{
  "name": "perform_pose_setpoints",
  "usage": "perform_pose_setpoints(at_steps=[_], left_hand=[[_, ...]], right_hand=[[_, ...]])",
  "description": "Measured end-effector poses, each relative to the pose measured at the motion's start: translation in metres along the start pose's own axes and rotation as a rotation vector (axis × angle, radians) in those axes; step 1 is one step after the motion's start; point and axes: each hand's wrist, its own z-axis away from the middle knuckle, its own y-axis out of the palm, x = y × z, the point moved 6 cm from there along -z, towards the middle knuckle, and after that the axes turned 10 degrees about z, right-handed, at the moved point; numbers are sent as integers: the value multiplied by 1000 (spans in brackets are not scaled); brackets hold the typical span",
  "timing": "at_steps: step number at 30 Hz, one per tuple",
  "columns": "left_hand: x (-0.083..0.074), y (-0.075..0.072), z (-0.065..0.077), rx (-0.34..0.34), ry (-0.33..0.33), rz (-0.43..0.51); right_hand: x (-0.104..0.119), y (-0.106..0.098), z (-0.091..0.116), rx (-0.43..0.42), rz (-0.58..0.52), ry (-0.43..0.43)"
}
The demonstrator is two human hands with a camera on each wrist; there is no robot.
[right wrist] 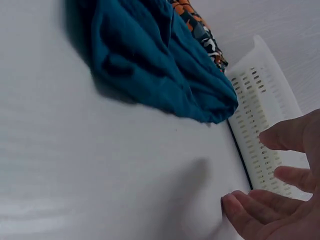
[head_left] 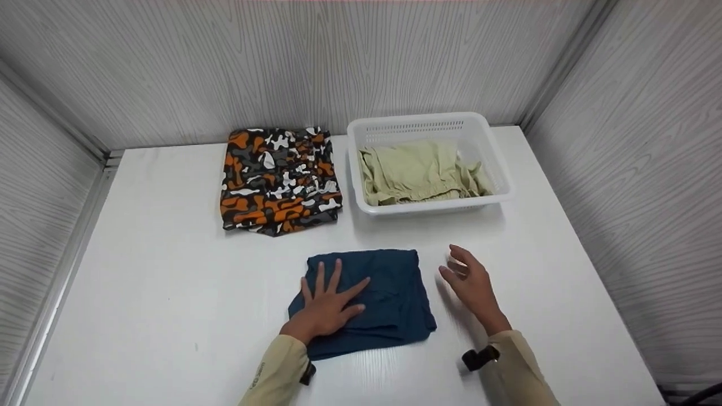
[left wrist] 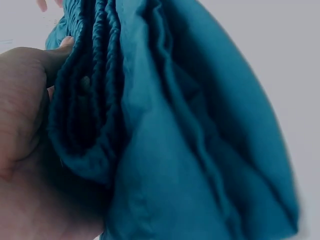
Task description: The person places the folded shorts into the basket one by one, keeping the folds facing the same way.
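Dark blue elastic-waisted shorts (head_left: 378,299) lie folded on the white table in front of me. My left hand (head_left: 324,310) rests on their left part with fingers spread. Close up in the left wrist view, the gathered waistband (left wrist: 85,160) and loose fabric folds stand beside the left hand (left wrist: 30,125); most of its fingers are hidden there. Apart from the shorts, to their right, my right hand (head_left: 471,285) hovers with loosely bent fingers and nothing in them. The right wrist view shows that right hand (right wrist: 285,190) off the shorts' (right wrist: 155,70) edge.
Behind the shorts, to the left, lies a folded camouflage-patterned garment (head_left: 276,180) in orange, black and white. A white plastic basket (head_left: 499,169) stands at the back right, holding a folded light-green garment (head_left: 414,169). Grey wood-grain panels (head_left: 282,67) enclose the table's back and sides.
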Motion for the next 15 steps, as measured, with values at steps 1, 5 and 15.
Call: perform_pose_setpoints(at_steps=[1,5,15], left_hand=[[-3,1,-3,-1,4,4],[-10,5,-13,-4,10,14],[-19,9,-25,-60,51,19]], right_hand=[[0,0,0,2,-12,29],[0,2,-1,33,-93,174],[4,12,-2,132,-349,426]])
